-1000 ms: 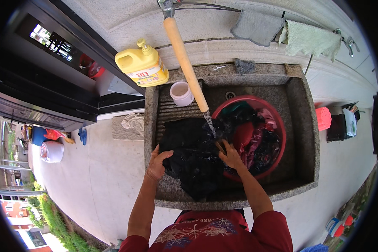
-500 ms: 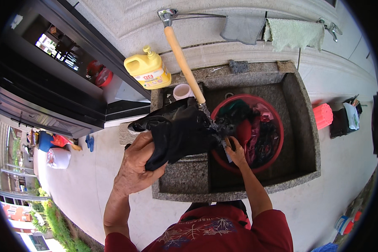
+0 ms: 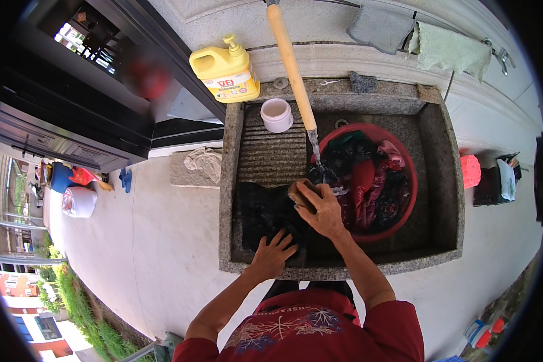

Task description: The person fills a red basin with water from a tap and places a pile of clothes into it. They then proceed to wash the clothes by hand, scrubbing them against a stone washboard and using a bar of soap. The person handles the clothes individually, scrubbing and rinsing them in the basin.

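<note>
A wet black garment [image 3: 260, 208] lies spread over the lower part of the ribbed stone washboard [image 3: 271, 151], at the left of the stone sink. My left hand [image 3: 271, 256] rests on its near edge with fingers spread. My right hand [image 3: 323, 211] grips a brown scrub brush [image 3: 301, 195] at the garment's right side, by the basin's left rim. Water runs from a wooden tube [image 3: 292, 66] into the red basin [image 3: 411, 199]. Soaking in the basin are red clothes [image 3: 362, 187] and dark ones.
A yellow pump jug [image 3: 226, 72] stands on the sink's far left corner, with a pale cup [image 3: 277, 115] on the washboard. Scouring pads [image 3: 363, 82] sit on the back ledge. Cloths [image 3: 449, 51] hang on the wall above. The stone rim [image 3: 344, 271] borders the near side.
The black garment, held up in my left hand before, now lies on the washboard. My left hand has let go of its grip and lowered. My right hand has come out of the basin.
</note>
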The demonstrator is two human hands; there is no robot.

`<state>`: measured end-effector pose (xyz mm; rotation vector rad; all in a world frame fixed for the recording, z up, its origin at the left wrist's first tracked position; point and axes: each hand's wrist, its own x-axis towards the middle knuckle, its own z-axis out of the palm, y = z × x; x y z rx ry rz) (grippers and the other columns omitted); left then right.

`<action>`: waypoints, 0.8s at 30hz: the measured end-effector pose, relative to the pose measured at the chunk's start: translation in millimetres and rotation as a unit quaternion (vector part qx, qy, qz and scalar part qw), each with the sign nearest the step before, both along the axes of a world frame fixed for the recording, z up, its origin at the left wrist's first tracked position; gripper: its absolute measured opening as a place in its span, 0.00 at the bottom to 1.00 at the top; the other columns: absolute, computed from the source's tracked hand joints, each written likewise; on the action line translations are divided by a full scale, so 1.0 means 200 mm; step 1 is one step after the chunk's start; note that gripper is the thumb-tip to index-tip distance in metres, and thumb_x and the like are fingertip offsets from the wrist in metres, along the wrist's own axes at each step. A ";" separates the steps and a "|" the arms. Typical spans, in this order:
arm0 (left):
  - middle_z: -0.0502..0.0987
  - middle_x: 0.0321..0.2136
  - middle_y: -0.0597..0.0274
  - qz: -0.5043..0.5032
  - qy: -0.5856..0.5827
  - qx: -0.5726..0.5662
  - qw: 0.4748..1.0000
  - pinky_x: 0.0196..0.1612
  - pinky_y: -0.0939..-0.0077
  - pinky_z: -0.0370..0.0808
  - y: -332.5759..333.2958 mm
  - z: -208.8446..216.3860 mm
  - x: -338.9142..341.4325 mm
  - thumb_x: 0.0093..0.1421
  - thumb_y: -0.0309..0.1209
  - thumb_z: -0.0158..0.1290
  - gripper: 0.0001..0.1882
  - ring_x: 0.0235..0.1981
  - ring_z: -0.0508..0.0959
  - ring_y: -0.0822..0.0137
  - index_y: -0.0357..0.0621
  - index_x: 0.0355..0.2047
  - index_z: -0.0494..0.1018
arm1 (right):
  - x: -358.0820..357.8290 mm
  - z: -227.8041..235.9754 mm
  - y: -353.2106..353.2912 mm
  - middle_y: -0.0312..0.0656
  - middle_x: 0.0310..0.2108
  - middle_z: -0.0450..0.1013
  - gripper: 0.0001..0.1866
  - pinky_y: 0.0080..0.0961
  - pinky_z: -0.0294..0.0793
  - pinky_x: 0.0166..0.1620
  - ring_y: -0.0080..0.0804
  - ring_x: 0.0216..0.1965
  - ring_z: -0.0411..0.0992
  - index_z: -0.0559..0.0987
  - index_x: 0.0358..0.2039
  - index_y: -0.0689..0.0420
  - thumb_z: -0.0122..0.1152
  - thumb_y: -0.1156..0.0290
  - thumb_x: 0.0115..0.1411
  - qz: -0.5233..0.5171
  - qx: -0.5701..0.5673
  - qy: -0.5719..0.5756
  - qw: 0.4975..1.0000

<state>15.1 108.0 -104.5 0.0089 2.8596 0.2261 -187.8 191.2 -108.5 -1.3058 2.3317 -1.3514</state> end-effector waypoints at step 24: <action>0.66 0.51 0.52 0.302 -0.036 0.106 0.947 0.52 0.54 0.65 -0.65 -0.10 -0.29 0.51 0.33 0.60 0.25 0.50 0.68 0.50 0.41 0.49 0.69 | -0.21 -0.21 0.07 0.50 0.45 0.69 0.40 0.31 0.69 0.45 0.38 0.42 0.70 0.60 0.61 0.50 0.64 0.64 0.46 -0.003 0.089 -0.417 0.904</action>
